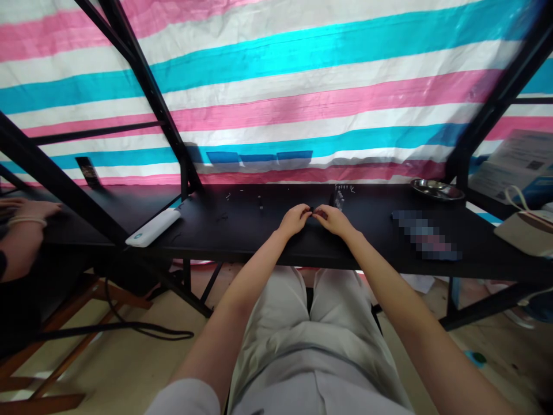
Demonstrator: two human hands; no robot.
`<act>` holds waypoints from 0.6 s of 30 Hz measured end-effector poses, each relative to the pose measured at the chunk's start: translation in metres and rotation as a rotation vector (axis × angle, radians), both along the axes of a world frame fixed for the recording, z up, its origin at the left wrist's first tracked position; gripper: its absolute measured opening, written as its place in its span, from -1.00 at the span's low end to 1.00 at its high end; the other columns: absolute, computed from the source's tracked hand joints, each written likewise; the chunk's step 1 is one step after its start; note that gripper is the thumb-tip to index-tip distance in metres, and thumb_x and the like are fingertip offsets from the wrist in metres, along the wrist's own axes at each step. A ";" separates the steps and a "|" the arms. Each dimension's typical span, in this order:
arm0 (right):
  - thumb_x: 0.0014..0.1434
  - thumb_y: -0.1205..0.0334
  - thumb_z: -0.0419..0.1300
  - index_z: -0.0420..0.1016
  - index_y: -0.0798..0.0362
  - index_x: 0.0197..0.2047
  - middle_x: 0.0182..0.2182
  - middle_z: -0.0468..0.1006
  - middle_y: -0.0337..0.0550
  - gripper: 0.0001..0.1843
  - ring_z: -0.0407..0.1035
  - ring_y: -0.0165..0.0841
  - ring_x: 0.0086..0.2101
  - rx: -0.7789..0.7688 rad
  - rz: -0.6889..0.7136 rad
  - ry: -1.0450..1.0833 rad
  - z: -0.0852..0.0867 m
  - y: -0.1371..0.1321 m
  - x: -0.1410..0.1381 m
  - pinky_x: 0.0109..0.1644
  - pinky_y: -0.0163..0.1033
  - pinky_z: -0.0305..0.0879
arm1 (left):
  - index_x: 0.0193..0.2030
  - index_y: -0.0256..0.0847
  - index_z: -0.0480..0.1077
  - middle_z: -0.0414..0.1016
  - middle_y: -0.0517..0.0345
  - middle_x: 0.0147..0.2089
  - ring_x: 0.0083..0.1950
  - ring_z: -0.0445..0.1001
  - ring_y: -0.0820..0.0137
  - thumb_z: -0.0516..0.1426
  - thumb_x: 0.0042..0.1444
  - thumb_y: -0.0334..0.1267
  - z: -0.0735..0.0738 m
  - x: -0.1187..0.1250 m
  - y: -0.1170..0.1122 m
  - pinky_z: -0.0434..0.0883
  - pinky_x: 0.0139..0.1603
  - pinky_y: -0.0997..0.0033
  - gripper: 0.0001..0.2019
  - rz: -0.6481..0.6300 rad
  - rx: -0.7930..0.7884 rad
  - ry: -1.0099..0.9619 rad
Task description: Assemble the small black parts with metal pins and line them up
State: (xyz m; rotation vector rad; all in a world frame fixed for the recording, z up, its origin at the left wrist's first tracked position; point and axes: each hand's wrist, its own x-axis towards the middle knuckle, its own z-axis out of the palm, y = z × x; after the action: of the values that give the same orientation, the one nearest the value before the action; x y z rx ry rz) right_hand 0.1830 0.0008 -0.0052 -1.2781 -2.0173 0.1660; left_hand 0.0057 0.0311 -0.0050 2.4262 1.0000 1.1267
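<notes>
Over the middle of the black table (242, 236), my left hand (296, 219) and my right hand (332, 219) almost meet at the fingertips. A small dark piece (312, 211) is pinched between them, too small for its kind to show. Both hands are closed around it. Just beyond my right hand stands a little group of small clear and grey parts (339, 199), with a row of tiny light pieces (344, 187) behind it. To the left of my left hand a small dark part with light ends (260, 202) sits on the table.
A white oblong device (153, 227) lies at left by a black frame post (142, 86). A round metal dish (437, 189), a blurred-out flat item (425, 236) and a beige box (527, 230) are at right. Another person's arm (26, 230) rests at far left.
</notes>
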 end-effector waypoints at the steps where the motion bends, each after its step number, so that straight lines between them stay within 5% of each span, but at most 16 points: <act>1: 0.11 0.11 0.09 0.43 0.07 -0.28 -0.44 0.48 -0.19 -0.78 0.26 -0.43 -0.49 -0.011 -0.008 0.024 0.000 0.000 0.003 -0.37 -0.34 0.15 | -0.20 -0.24 0.38 0.47 0.11 -0.27 -0.28 0.40 0.45 0.05 0.14 -0.26 0.001 0.000 -0.001 0.35 -0.18 0.45 -0.85 0.021 -0.007 -0.001; 8: -0.01 0.04 0.19 0.46 0.07 -0.46 -0.54 0.48 -0.22 -0.75 0.33 -0.41 -0.48 -0.173 -0.241 0.065 -0.002 -0.002 0.042 -0.36 -0.34 0.20 | -0.29 -0.24 0.37 0.42 0.21 -0.41 -0.44 0.32 0.53 0.11 0.07 -0.19 0.002 -0.002 -0.002 0.30 -0.35 0.51 -0.84 0.068 -0.073 -0.014; 13: -0.01 0.07 0.21 0.53 0.05 -0.41 -0.45 0.55 -0.15 -0.78 0.41 -0.33 -0.37 -0.240 -0.578 0.064 0.000 -0.004 0.057 -0.29 -0.31 0.23 | -0.33 -0.23 0.35 0.40 0.24 -0.44 -0.46 0.31 0.54 0.13 0.01 -0.22 0.002 -0.003 -0.002 0.26 -0.39 0.52 -0.87 0.104 -0.076 -0.019; 18: 0.02 0.09 0.21 0.57 0.02 -0.31 -0.36 0.58 -0.10 -0.77 0.43 -0.27 -0.27 -0.359 -0.687 0.036 0.005 -0.006 0.050 -0.23 -0.28 0.26 | -0.37 -0.23 0.34 0.39 0.26 -0.46 -0.48 0.29 0.55 0.13 -0.01 -0.23 0.001 -0.003 -0.002 0.24 -0.41 0.53 -0.88 0.106 -0.067 -0.035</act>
State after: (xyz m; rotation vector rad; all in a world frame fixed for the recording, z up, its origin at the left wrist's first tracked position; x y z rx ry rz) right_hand 0.2334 -0.0054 -0.0003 -2.0995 -1.4484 0.2236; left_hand 0.0026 0.0293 -0.0039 2.3170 1.1486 1.1469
